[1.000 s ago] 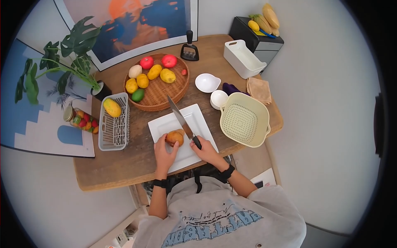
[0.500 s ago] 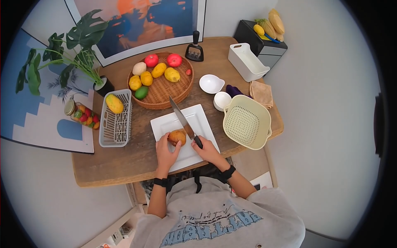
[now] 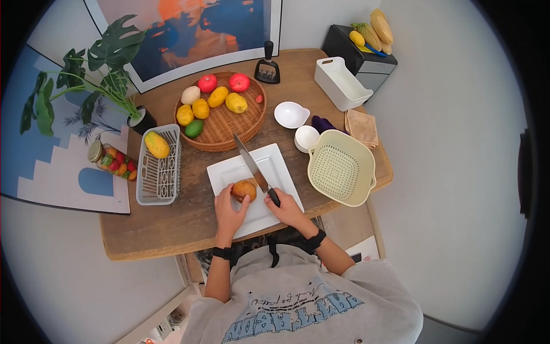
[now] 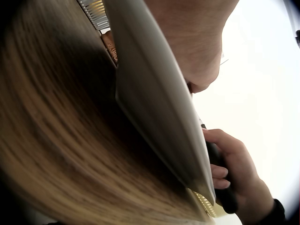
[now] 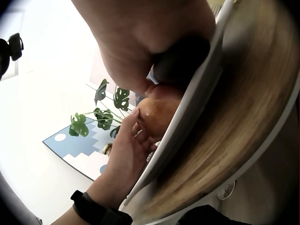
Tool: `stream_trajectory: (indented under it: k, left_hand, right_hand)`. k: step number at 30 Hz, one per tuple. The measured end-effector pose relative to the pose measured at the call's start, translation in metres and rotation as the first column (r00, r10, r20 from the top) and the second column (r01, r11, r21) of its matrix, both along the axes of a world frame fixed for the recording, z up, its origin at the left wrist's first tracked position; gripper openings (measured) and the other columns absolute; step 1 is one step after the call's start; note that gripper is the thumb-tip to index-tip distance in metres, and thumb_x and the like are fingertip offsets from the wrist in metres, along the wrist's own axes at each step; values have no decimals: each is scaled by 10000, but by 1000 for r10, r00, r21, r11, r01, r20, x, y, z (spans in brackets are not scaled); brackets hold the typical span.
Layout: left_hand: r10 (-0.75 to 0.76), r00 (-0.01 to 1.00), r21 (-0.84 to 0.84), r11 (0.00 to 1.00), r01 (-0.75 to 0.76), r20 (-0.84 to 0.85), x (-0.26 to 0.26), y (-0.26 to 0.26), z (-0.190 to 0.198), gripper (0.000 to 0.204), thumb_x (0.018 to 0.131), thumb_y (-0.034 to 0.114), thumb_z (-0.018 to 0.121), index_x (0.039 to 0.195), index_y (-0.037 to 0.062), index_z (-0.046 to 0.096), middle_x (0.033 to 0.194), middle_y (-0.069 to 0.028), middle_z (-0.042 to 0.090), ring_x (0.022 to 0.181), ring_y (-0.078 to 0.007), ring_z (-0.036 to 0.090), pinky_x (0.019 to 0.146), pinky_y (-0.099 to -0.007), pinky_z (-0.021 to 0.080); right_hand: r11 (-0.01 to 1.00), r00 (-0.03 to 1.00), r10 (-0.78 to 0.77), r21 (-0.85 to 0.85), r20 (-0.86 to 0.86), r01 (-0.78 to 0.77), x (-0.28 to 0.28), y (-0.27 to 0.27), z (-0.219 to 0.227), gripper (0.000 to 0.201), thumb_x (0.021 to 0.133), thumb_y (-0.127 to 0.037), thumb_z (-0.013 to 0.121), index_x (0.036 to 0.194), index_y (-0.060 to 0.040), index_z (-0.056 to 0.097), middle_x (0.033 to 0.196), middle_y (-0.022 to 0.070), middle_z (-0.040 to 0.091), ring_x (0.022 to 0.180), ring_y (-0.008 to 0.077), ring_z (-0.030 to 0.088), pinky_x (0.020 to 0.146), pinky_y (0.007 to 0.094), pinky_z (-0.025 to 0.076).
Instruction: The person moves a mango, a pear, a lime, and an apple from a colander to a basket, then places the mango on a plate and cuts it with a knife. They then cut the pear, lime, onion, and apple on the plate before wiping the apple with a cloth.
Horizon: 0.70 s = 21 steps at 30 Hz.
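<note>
A round orange-brown fruit [image 3: 244, 191] rests on the square white plate [image 3: 275, 163]. My left hand [image 3: 230, 213] grips it from the left and near side, thumb at the front; the right wrist view shows the fingers round the fruit [image 5: 158, 117]. In my right hand [image 3: 286, 210] is the black handle of a knife [image 3: 252, 165], whose blade slants over the plate, tip toward the wicker tray, just right of the fruit. The left wrist view shows the right hand's fingers [image 4: 220, 177] curled round that black handle.
Behind the plate stands a wicker tray [image 3: 229, 137] of fruit. A grey basket [image 3: 150, 198] holding a yellow fruit is at left, near a jar [image 3: 114, 161] and a plant [image 3: 114, 49]. At right are white bowls [image 3: 291, 115], a pale colander [image 3: 342, 167] and a white bin [image 3: 342, 84].
The camera view has shifted slightly. Both hands keep their hold on the fruit and the knife, with no clear movement against the plate.
</note>
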State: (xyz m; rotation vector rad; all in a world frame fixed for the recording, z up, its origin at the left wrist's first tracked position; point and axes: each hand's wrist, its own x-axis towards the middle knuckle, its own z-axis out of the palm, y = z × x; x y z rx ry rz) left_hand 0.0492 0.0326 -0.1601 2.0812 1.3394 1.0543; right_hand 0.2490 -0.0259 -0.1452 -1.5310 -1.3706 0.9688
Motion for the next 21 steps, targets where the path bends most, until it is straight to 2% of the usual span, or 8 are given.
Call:
stream_trajectory:
  k: [4,10,13,19,21]
  left_hand:
    - [4,1000,-9,1000,-4,-9,0,0,0,543,871,291,748,1264,-36,565,1159,-207,646,1066,-370,610,951,-434,421]
    - [5,1000,-1,1000,-5,-12,0,-1,0,542,875,292,744,1265,-38,565,1160,-210,647,1067,-370,613,953,-437,420]
    - [2,1000,-1,1000,-2,-14,0,0,1,542,877,294,742,1266,-39,564,1159,-210,647,1067,-369,612,952,-436,419]
    - [3,1000,-28,1000,-4,-9,1,-1,3,542,878,294,740,1268,-38,562,1151,-207,646,1057,-367,612,947,-432,418]
    - [7,1000,-26,1000,-7,-12,1,-1,3,543,878,294,740,1269,-38,561,1150,-206,646,1053,-366,612,944,-433,418]
  right_hand:
    - [999,1000,5,-42,19,-4,0,3,2,236,953,-220,637,959,12,591,695,192,620,632,336,639,608,402,490]
    - [997,999,-5,-80,38,8,-1,4,1,260,960,-236,631,958,20,588,720,207,635,653,355,646,616,414,493]
    - [996,1000,-14,-87,25,16,0,4,-2,271,964,-267,637,985,2,610,687,162,611,620,258,609,621,371,485]
    - [998,1000,-6,-63,9,6,0,4,-2,268,963,-263,639,981,2,604,703,170,618,629,258,611,621,370,485]
    - [997,1000,1,-71,-5,-1,0,4,2,249,952,-233,641,961,12,601,713,191,630,645,316,636,620,395,493]
